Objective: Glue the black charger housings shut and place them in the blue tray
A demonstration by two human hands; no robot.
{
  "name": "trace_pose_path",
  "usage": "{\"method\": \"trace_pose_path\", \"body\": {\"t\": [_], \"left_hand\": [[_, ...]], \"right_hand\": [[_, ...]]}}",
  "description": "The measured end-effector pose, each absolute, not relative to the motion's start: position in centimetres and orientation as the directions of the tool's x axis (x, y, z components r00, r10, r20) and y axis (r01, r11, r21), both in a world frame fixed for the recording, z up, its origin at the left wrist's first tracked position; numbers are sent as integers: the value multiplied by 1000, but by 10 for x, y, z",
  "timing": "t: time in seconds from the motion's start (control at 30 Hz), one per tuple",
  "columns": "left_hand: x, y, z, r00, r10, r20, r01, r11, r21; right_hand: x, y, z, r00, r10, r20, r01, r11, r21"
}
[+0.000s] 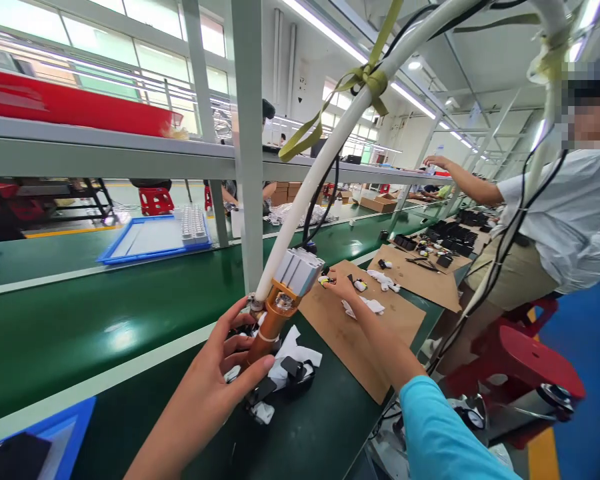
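My left hand (220,373) curls round the lower part of an orange metal cylinder (267,333), with the thumb in front and the fingers on the far side. A silver ribbed block (299,270) tops this cylinder, and a white pipe (307,190) runs up from beside it. Below lie black plastic parts (295,370) and white tissue (293,347). Stretched forward over a brown cardboard sheet (350,343), my right hand (341,285) has its fingertips closed at a small yellow-and-white part (324,280). Another such part (360,285) lies just right of it.
A grey upright post (250,147) and shelf stand before me. A blue-rimmed tray (155,240) sits beyond the green belt (105,327); another tray (75,433) is lower left. Right, a co-worker (560,193) stands by a red stool (535,360). Black parts (460,237) cover the farther bench.
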State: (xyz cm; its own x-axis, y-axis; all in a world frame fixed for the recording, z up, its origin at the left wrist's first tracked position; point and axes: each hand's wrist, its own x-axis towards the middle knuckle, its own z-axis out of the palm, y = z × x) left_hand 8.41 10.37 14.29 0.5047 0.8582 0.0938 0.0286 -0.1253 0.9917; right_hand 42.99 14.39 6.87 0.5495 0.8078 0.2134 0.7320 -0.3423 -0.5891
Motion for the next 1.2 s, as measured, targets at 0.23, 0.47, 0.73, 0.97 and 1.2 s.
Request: {"method": "trace_pose_path", "body": {"t": [0.23, 0.47, 0.73, 0.97, 1.2], "left_hand": [[82, 111, 138, 539, 840, 55, 59, -103, 993], [81, 112, 139, 606, 792, 76, -3, -93, 996], [85, 106, 135, 673, 711, 206, -101, -188, 977], [69, 117, 141, 426, 856, 293, 252, -423, 870], [37, 147, 103, 546, 832, 101, 693, -515, 505]], "right_hand": [[427, 95, 76, 489, 836, 250, 703, -208, -680], [325, 63, 86, 207, 880, 428, 475, 292, -830], [237, 37, 55, -28, 943, 333, -340, 304, -890], [223, 25, 60, 18, 963, 268, -342, 258, -904], [233, 19, 55, 62, 951, 302, -332, 305, -893]]}}
